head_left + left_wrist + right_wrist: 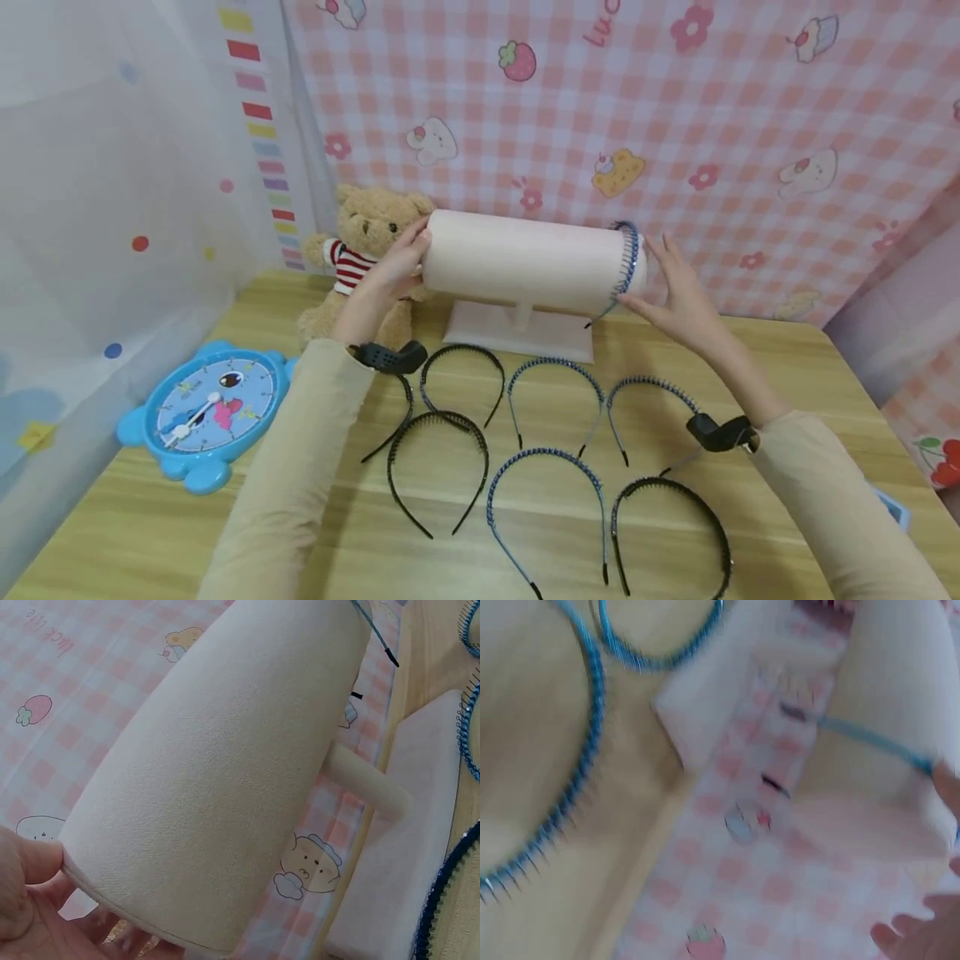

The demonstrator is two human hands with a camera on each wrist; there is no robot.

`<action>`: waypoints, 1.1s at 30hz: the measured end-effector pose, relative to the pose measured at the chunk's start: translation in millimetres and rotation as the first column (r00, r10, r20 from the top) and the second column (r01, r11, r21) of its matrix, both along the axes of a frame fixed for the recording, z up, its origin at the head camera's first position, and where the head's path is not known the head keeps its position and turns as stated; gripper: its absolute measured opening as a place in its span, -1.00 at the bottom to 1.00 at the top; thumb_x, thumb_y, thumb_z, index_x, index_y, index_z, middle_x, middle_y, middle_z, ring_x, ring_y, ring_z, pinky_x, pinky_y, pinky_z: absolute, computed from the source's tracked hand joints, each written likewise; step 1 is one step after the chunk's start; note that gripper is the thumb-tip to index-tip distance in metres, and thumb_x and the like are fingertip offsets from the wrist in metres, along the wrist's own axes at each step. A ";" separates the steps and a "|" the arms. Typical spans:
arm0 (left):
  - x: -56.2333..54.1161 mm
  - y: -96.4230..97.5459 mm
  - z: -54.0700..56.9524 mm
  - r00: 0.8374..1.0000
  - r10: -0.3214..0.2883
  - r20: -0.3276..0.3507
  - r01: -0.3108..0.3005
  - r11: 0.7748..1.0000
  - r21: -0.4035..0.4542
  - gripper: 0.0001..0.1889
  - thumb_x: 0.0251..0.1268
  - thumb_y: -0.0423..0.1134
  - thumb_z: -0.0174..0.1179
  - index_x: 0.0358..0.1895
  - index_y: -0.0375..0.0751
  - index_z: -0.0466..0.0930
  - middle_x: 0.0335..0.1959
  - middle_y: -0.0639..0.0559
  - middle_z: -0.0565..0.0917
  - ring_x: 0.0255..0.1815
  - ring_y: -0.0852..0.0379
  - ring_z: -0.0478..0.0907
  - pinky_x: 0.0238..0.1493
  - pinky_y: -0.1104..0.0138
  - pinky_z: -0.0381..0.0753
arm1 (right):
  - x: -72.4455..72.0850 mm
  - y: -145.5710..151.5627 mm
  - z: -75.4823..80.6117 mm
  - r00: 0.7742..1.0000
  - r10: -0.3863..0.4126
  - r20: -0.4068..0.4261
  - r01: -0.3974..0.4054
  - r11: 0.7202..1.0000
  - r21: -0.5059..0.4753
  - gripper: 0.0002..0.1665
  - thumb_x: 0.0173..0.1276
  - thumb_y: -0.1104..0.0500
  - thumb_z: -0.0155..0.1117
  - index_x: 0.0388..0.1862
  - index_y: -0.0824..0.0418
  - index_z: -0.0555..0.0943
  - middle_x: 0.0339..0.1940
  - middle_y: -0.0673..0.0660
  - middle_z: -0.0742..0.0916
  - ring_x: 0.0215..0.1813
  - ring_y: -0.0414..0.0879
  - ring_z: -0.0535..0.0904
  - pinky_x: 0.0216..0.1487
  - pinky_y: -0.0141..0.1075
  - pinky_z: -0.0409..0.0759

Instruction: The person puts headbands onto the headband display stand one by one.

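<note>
A cream cylindrical headband stand (517, 258) rests on a flat base in front of the teddy bear. My left hand (390, 267) holds its left end; in the left wrist view the thumb lies at the rim and the fingers reach behind the end face. A blue toothed headband (631, 258) sits around the cylinder close to its right end, its dark tips hanging below. My right hand (684, 302) is spread at that end. In the right wrist view its thumb (946, 787) touches the headband (877, 739), while the other fingers stay apart from it.
Several black and blue headbands, such as a blue one (546, 452) and a black one (442, 415), lie on the wooden table (420, 575). A brown teddy bear (356, 312) sits behind my left forearm. A blue toy clock (213, 408) lies at the left.
</note>
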State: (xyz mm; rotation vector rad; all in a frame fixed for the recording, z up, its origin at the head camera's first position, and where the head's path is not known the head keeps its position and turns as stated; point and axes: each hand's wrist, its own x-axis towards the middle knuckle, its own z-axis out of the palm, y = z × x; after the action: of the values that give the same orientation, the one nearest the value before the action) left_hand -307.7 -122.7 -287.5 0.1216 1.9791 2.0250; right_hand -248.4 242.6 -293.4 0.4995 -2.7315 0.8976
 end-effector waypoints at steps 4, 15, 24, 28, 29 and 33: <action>-0.7 1.4 -1.5 1.000 -0.001 -0.012 0.001 1.000 0.004 -0.47 0.49 -0.10 -0.41 0.46 0.09 -0.26 0.50 0.05 -0.23 0.49 0.02 -0.23 0.43 0.00 -0.09 | -16.3 10.1 19.2 0.994 0.059 0.096 -0.070 0.992 0.110 0.23 0.04 0.03 0.43 0.47 0.25 -0.16 0.48 0.34 -0.10 0.47 0.29 -0.21 0.37 0.24 -0.16; -1.0 5.4 -1.6 1.000 0.020 0.003 -0.020 1.000 0.005 -0.49 0.50 -0.12 -0.42 0.46 0.10 -0.21 0.49 0.02 -0.15 0.47 0.02 -0.16 0.43 0.03 -0.05 | -33.5 -4.3 42.6 0.953 0.108 0.284 -0.159 0.974 0.164 0.18 -0.05 -0.06 0.49 0.41 0.20 0.00 0.17 0.28 0.41 0.12 0.15 0.38 0.18 0.06 0.32; -0.3 2.8 -1.2 1.000 0.019 0.010 -0.018 1.000 -0.013 -0.48 0.49 -0.10 -0.42 0.46 0.12 -0.23 0.49 0.04 -0.20 0.49 0.02 -0.20 0.44 0.04 -0.05 | -33.6 -23.9 47.1 0.966 0.041 0.254 -0.125 0.938 0.323 0.40 -0.13 -0.16 0.50 0.48 0.18 -0.18 0.42 0.35 0.17 0.36 0.30 0.11 0.30 0.20 0.13; -1.1 4.4 -2.3 1.000 0.017 0.002 -0.017 1.000 -0.012 -0.48 0.49 -0.11 -0.42 0.46 0.11 -0.23 0.49 0.04 -0.19 0.49 0.03 -0.20 0.44 0.03 -0.06 | -34.5 -40.3 48.5 0.978 0.036 0.206 -0.116 0.911 0.395 0.33 -0.18 -0.10 0.53 0.46 0.17 -0.06 0.38 0.34 0.22 0.36 0.30 0.10 0.31 0.23 0.07; -1.4 4.7 -2.9 1.000 0.016 -0.001 -0.016 1.000 -0.013 -0.48 0.49 -0.11 -0.43 0.46 0.10 -0.24 0.49 0.03 -0.20 0.49 0.04 -0.21 0.44 0.03 -0.07 | -36.2 -45.3 47.8 0.981 0.050 0.188 -0.124 0.906 0.405 0.31 -0.19 -0.09 0.54 0.44 0.19 -0.02 0.37 0.34 0.25 0.36 0.28 0.13 0.33 0.21 0.05; -2.2 5.8 -4.4 1.000 0.020 -0.014 -0.020 1.000 -0.018 -0.48 0.50 -0.12 -0.44 0.46 0.09 -0.25 0.49 0.03 -0.20 0.49 0.03 -0.22 0.43 0.01 -0.09 | -40.9 -67.7 44.7 0.985 0.104 0.141 -0.153 0.899 0.410 0.33 -0.21 -0.04 0.56 0.43 0.26 -0.02 0.39 0.32 0.25 0.42 0.21 0.07 0.42 0.13 -0.12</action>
State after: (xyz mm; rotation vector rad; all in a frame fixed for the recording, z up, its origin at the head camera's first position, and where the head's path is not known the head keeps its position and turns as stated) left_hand -310.0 -116.9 -291.9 0.1128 2.0145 2.0235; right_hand -289.3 174.9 -248.7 0.7337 -3.0372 0.3617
